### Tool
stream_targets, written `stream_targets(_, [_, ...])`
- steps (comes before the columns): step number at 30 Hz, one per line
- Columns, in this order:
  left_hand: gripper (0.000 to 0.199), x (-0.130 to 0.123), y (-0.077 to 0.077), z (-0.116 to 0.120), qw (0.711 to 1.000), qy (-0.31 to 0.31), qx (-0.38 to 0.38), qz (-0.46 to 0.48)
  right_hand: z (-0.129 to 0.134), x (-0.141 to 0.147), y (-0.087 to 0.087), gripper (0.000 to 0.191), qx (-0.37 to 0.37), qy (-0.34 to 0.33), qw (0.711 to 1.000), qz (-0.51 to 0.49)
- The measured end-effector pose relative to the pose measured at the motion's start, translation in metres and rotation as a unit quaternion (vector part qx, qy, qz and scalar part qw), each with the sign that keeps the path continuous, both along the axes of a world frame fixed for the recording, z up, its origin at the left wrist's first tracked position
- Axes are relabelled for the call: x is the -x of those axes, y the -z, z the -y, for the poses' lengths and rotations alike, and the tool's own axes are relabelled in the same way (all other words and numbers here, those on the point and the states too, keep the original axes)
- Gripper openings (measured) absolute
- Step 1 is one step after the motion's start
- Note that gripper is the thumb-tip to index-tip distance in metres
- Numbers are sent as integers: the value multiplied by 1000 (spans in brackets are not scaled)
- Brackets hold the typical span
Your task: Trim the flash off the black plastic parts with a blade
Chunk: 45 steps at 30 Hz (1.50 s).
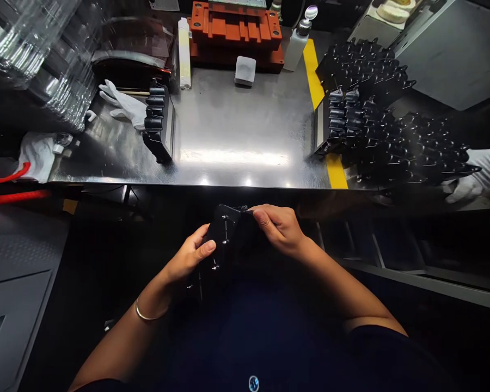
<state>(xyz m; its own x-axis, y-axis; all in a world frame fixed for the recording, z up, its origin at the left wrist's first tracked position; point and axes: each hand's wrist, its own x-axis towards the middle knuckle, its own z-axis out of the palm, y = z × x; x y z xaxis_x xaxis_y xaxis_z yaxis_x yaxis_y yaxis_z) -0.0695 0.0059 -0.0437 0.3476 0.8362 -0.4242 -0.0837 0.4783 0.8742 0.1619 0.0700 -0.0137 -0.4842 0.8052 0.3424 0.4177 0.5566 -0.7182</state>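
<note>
In front of the bench edge, my left hand (191, 253) grips a long black part (224, 228) by its side, thumb on the near face. The part is tilted and shows several small shiny metal spots along that face. Its lower end fades into the dark background. At its upper right corner my right hand (281, 227) is closed in a pinch, thumb against the bent index finger. A small dark, thin piece sticks out of the pinch towards the part's corner; I cannot tell whether it belongs to the part.
Black ribbed parts stand at the metal bench's (237, 125) left (159, 122), with many more piled right (375, 120). Behind are an orange-red fixture (237, 30), a white block (245, 71) and a pump bottle (298, 46). Another person's gloved hand (471, 177) is far right. Clear plastic trays (36, 60) stack left.
</note>
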Motion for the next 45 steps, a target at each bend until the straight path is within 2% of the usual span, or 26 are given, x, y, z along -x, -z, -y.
stream_targets(2, [66,-2,3,1,988,-72,-74,-118,-2,-3,-2,32,-43,18,999,-1])
stream_targets(5, [68,-3,8,6,936,-118,-220,-249,-3,-6,-5,41,-101,-5,992,80])
stream_targets(10, [60,-1,16,13,878,-135,-337,-311,-1,-8,-12,53,-118,-75,978,152])
stream_targets(14, [57,3,19,13,851,-140,-394,-318,0,-9,-17,53,-155,-67,975,147])
stream_targets(16, [57,5,18,11,852,-126,-404,-309,1,-9,-19,55,-156,-73,974,146])
stream_targets(20, [59,8,16,8,882,-90,-365,-284,1,-10,-19,56,-166,-111,968,155])
stream_targets(24, [62,10,16,6,904,-82,-335,-252,1,-11,-18,57,-169,-110,970,137])
stream_targets(26, [63,10,18,7,909,-81,-326,-245,2,-11,-17,57,-170,-118,969,133])
stream_targets(28, [63,7,19,8,911,-82,-320,-246,4,-10,-16,57,-159,-100,973,135])
stream_targets(31, [62,1,22,13,899,-126,-317,-275,6,-7,-16,54,-147,-58,976,148])
stream_targets(33, [61,-3,24,16,884,-169,-320,-296,7,-6,-16,51,-166,-63,973,147])
stream_targets(35, [60,-5,25,18,876,-185,-327,-301,7,-7,-18,48,-168,-77,975,124])
stream_targets(40, [53,3,18,19,871,-168,-341,-310,6,-14,-23,37,-93,-40,992,78])
stream_targets(45, [51,9,9,13,834,-142,-448,-288,10,-12,-22,30,-52,-69,995,40])
